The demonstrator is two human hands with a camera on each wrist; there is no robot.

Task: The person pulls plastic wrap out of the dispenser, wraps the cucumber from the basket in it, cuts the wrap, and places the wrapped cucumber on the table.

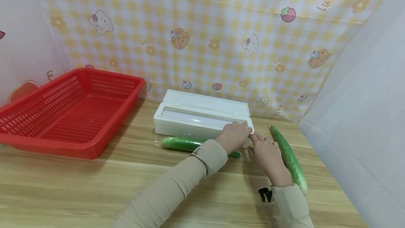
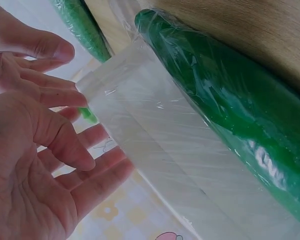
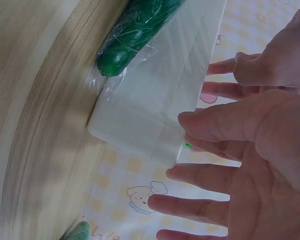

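A long white cling film box (image 1: 190, 127) stands at the back of the table, its lid (image 1: 205, 101) raised. Both hands meet at its right end. My left hand (image 1: 234, 137) has its fingertips at the top edge, thumb held apart from them in the left wrist view. Reaching to the right corner, my right hand (image 1: 265, 152) has spread fingers, one tip touching the corner in the right wrist view. A small green piece (image 2: 87, 115) shows behind the fingers. Along the box's front lies a film-wrapped cucumber (image 1: 180, 143), partly hidden by my left forearm.
A second wrapped cucumber (image 1: 289, 157) lies right of my right hand. The large red plastic basket (image 1: 91, 147) occupies the left of the table. Behind the box hangs a checked cloth (image 1: 202, 45), and a white sheet (image 1: 357, 97) borders the right side.
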